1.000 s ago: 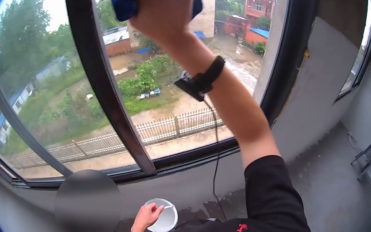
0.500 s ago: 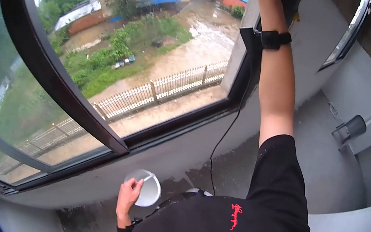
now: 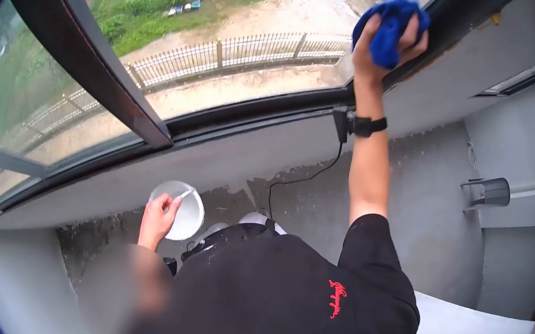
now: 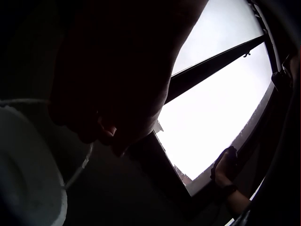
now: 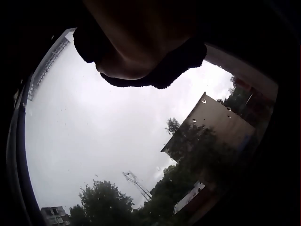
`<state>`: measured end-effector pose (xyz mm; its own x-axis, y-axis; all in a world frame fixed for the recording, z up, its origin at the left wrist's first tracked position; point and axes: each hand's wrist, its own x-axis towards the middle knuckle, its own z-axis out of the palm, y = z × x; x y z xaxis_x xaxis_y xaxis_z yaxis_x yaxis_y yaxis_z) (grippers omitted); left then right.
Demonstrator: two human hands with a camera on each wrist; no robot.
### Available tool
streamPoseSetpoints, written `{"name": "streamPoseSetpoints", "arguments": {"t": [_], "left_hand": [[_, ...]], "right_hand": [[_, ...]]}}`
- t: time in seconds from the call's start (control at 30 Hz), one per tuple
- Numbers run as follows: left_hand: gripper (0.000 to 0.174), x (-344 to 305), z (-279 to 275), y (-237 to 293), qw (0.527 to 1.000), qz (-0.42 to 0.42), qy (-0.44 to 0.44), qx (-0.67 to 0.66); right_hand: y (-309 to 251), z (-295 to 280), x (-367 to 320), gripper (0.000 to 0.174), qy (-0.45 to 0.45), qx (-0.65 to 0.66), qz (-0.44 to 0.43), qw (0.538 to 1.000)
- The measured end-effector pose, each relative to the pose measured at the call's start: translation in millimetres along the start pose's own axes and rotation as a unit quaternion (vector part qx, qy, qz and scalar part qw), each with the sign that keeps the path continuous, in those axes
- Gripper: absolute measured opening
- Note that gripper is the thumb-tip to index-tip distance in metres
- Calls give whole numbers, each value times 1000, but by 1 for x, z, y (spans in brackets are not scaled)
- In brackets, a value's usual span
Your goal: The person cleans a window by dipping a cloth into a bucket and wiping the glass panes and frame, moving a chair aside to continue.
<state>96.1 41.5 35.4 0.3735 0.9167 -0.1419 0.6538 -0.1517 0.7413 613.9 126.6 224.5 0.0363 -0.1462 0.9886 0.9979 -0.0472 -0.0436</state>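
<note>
The blue cloth (image 3: 390, 28) is bunched in the right hand (image 3: 369, 58), fingers wrapped tight round it, up at the right end of the window frame (image 3: 255, 113). The head view gives you the colour, but the right wrist view only shows a dark lump against sky. Below the window frame, the left hand (image 3: 158, 218) grips the white bucket (image 3: 190, 214) by its thin handle. The left wrist view shows those fingers curled, just very dark.

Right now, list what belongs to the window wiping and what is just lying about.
In use: blue cloth gripped by the right hand; window glass; white bucket held by the left hand.
Lying about: grey pipe fitting, off to the right.
</note>
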Motion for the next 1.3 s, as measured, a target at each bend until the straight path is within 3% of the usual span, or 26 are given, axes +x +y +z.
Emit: {"name": "streamPoseSetpoints", "arguments": {"t": [0.07,0.1,0.17,0.33,0.43,0.53,0.67,0.73,0.83,0.93,1.1,1.17,1.2,1.3], "left_hand": [[42,-1,0,-5,1000,-5,-7,3],[42,-2,-1,-5,1000,-5,-10,2],[42,-5,-2,0,1000,-7,-13,-6],[41,-16,-4,-3,1000,-15,-6,-7],[41,-22,-4,-5,999,-28,-3,-17],[41,-29,-3,-11,999,-30,13,-17],[40,-39,-5,-17,998,-60,21,-19],[40,-41,-6,-20,997,-63,27,-22],[41,-44,-4,-20,997,-66,40,-29],[41,-45,-4,-23,995,-80,47,-36],[42,-43,-9,-28,993,-90,67,-37],[42,-41,-14,-34,990,-103,78,-63],[42,-44,-15,-36,986,-117,83,-89],[42,-46,-15,-51,982,-90,116,-122]], "right_hand": [[-6,-22,-43,67,-105,-85,-41,990],[-8,-26,-64,67,-115,-81,-39,989],[-17,-35,-106,70,-116,-45,93,988],[-41,-39,-158,73,-140,-29,172,975],[-79,-23,-143,72,-71,-28,305,949],[-120,-7,-133,71,-58,11,254,965],[-188,16,-137,73,-30,77,96,992],[-223,12,-136,67,-29,144,64,987],[-259,9,-165,49,-112,138,4,984],[-275,-2,-167,48,-178,160,-25,971],[-233,-6,-140,50,-183,143,-75,970],[-206,-3,-117,51,-154,159,-29,975],[-187,3,-93,39,-101,148,-52,983],[-134,18,-25,57,-25,58,-66,996]]}}
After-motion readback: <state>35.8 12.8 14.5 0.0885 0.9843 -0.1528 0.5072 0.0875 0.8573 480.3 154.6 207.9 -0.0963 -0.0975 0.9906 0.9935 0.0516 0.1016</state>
